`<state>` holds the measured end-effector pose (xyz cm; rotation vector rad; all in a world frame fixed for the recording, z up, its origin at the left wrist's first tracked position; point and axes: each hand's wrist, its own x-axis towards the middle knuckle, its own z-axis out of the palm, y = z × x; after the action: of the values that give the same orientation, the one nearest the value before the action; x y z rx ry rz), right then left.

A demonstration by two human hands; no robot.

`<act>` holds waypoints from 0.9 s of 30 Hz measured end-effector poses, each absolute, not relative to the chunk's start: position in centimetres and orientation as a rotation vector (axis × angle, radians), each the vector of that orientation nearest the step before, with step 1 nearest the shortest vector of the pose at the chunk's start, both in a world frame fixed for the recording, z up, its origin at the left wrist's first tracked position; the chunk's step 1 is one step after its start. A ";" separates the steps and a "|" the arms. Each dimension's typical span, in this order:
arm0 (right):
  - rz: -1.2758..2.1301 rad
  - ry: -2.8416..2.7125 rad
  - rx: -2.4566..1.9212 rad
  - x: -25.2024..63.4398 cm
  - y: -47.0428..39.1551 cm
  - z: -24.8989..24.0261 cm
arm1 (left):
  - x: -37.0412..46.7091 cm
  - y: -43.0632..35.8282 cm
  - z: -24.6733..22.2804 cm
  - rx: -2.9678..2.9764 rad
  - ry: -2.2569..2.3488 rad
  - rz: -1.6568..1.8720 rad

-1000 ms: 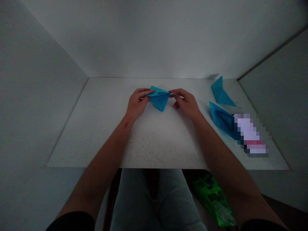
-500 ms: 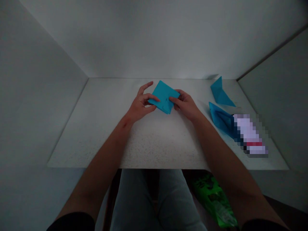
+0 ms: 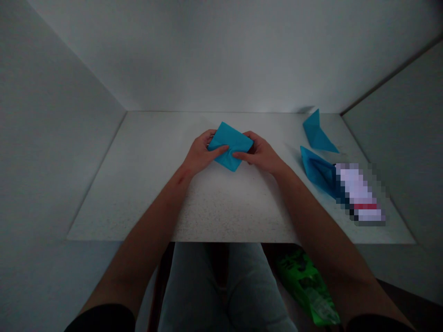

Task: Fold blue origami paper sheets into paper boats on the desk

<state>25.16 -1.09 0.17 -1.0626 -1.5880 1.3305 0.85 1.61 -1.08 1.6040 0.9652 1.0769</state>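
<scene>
A folded blue sheet of paper (image 3: 231, 135) is held between both hands over the middle of the white table. My left hand (image 3: 205, 150) grips its left side, thumb pressed on the front face and fingers behind. On the right edge, my right hand (image 3: 260, 153) pinches the paper the same way, its thumb tip close to the left thumb. The front face bulges slightly between the two thumbs. Most fingertips are hidden behind the paper.
To the right on the table (image 3: 138, 203) stand a folded blue paper piece (image 3: 316, 133) and a blue paper boat shape (image 3: 316, 170). Beside them lies a blurred-out pale object (image 3: 360, 189). Walls enclose the table's back and sides. A green bag (image 3: 308, 286) sits below the front edge.
The folded paper has shifted slightly left and towards me. My left fingers, spread before, have gone behind it, and both thumbs now press on its front.
</scene>
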 end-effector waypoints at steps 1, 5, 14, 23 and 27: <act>1.335 -1.593 -1.061 25.1 -1.1 0.1 | 0.9 1.5 -1.0 1.613 0.978 1.095; 1.253 -1.558 -1.056 25.1 -0.9 -0.3 | 1.0 1.2 -1.0 1.592 1.006 1.102; 1.029 -1.689 -1.057 26.4 -1.1 0.6 | 0.7 1.3 -1.7 1.536 1.000 0.942; 0.929 -1.730 -1.084 27.7 -0.3 0.2 | -0.3 2.1 -1.3 1.504 0.919 1.094; 0.908 -1.688 -1.124 28.0 -0.3 0.3 | -0.7 2.3 -1.2 1.501 0.854 1.005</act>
<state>28.05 -0.27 0.34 -1.1240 -1.6875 0.9079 -0.68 2.28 -1.17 1.5006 0.8538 1.0049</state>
